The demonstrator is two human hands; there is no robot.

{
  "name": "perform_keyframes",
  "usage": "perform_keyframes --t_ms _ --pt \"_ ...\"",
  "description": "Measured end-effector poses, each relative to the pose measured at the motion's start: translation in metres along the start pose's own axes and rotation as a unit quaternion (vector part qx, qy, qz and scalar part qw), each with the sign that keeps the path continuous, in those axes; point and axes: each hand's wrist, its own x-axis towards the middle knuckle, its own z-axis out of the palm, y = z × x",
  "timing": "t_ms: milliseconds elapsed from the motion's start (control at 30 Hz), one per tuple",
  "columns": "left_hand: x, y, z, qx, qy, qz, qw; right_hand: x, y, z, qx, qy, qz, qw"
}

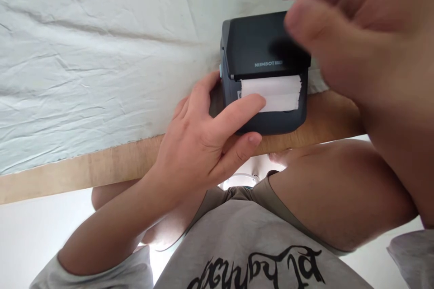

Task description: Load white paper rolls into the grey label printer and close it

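Observation:
A black label printer (264,40) marked NIIMBOT sits at the front edge of the table, its lid down. From its front slot comes a short white paper strip (281,90) with ragged sides. My left hand (200,135) is at the printer's left front corner: the index fingertip presses on the strip, the thumb is by the front edge, and the other fingers rest along the left side. Above the printer's right side hovers my right hand (342,31), blurred, with thumb and fingers apart and nothing visible in it. Its shadow falls on the lid.
A wrinkled pale green cloth (101,54) covers the table, leaving a bare wooden strip (118,162) along the front edge. My legs (335,189) are beneath that edge, close to the printer.

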Motion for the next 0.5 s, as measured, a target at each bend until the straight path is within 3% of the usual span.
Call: perform_keyframes --t_ms 100,300,500 --pt "-0.002 -0.001 0.003 -0.008 0.024 0.002 1.000 -0.006 -0.001 -0.001 -0.085 -0.013 -0.028 0.996" --pt "-0.004 0.000 0.001 0.013 -0.009 -0.038 0.999 -0.004 0.002 -0.005 -0.077 -0.065 -0.038 0.994" --pt "-0.002 0.000 0.000 0.012 0.002 -0.031 0.999 0.004 0.004 -0.011 -0.184 -0.114 -0.045 0.975"
